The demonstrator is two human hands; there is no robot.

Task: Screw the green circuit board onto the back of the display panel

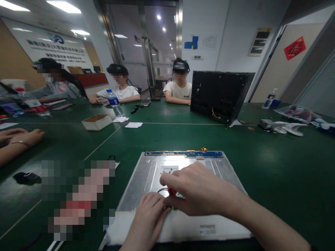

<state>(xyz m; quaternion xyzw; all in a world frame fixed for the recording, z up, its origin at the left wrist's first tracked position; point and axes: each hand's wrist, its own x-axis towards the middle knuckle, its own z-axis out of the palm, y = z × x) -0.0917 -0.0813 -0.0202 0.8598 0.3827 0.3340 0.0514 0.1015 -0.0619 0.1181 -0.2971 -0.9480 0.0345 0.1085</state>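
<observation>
Showing between the curled fingers of the right hand [200,190], the small red part [171,191] sits just beside the left hand [147,217], over the silver panel [137,186]; whether any fingers pinch it, I cannot tell.

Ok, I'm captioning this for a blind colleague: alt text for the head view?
A person's left hand and right hand meet at a small red object over a silver panel lying on a green table. Beyond, a black monitor stands and other people sit.

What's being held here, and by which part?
The right hand seems to pinch a small red piece; the spot is hidden. Whether the left hand holds anything is unclear.
</observation>
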